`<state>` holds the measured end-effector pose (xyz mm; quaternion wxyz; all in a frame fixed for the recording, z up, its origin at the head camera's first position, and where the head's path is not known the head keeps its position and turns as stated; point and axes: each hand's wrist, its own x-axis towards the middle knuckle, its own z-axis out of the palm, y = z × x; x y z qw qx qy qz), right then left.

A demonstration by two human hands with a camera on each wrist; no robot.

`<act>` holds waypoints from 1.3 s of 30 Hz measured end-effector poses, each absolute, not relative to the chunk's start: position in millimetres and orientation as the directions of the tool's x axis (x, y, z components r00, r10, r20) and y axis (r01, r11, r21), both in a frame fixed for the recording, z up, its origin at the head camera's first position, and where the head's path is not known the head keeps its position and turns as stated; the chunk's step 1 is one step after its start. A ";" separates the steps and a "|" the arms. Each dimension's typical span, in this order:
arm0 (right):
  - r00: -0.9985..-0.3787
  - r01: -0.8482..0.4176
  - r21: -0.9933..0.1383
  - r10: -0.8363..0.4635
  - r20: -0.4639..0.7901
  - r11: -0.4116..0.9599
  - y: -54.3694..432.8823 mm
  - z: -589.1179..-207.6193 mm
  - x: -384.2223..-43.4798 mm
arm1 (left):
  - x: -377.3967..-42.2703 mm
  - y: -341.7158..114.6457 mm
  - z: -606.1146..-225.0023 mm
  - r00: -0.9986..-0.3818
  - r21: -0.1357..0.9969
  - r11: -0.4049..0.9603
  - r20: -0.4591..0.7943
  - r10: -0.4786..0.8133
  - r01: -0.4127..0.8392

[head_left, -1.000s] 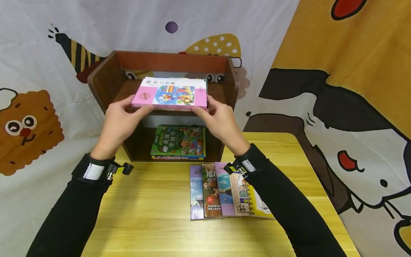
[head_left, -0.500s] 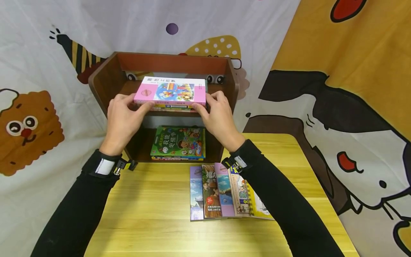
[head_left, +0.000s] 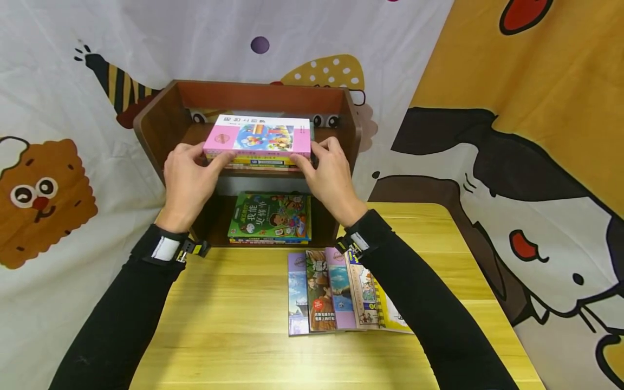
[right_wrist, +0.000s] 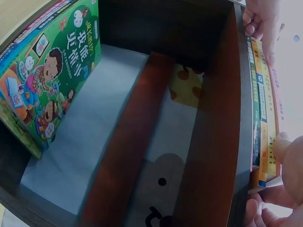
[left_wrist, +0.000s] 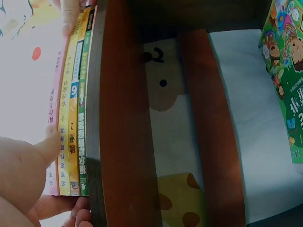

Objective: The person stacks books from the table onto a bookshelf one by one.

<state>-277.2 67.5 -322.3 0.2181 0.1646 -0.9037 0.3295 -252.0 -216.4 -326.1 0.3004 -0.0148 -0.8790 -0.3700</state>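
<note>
A stack of several paperbacks lies flat on the upper shelf of a small brown bookcase (head_left: pixel 263 95), topped by a pink-and-white book (head_left: pixel 265 135). My left hand (head_left: pixel 187 181) grips the stack's left end, thumb on the spines and fingers round the side. At the other end, my right hand (head_left: pixel 333 176) grips it the same way. Beneath the pink book (left_wrist: pixel 53 106), the left wrist view shows a yellow spine (left_wrist: pixel 65 118), an orange-yellow one (left_wrist: pixel 73 137) and a green one (left_wrist: pixel 84 113), right at the shelf's front edge.
A pile topped by a green picture book (head_left: pixel 273 216) sits on the lower shelf. On the wooden table (head_left: pixel 234 319), several books (head_left: pixel 320 303) overlap in a row, partly under the right forearm. Behind the bookcase hangs a cartoon-printed cloth (head_left: pixel 205 38).
The pink book and both hands have shifted slightly back. Yellow and other spines beneath the pink book, mostly hidden a second ago, now show. My left wrist has moved a little to the right.
</note>
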 end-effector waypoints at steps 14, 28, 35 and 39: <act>-0.855 -0.431 -0.550 -0.128 0.503 0.715 67.5 -324.8 -281.0 | -254.5 -214.7 -328.8 -0.820 0.650 0.723 0.533 -0.211 0.236; -0.737 -0.604 -0.626 -0.048 0.674 0.494 85.8 -351.9 -244.3 | -216.9 -205.1 -359.6 -0.746 0.697 0.633 0.608 -0.273 0.337; -0.792 -0.583 -0.653 -0.159 0.590 0.484 106.2 -387.7 -221.9 | -199.3 -199.1 -404.6 -0.860 0.695 0.637 0.501 -0.098 0.332; -0.854 -0.514 -0.683 -0.238 0.463 0.519 120.4 -418.2 -212.9 | -186.7 -190.5 -432.3 -0.935 0.703 0.658 0.355 0.004 0.270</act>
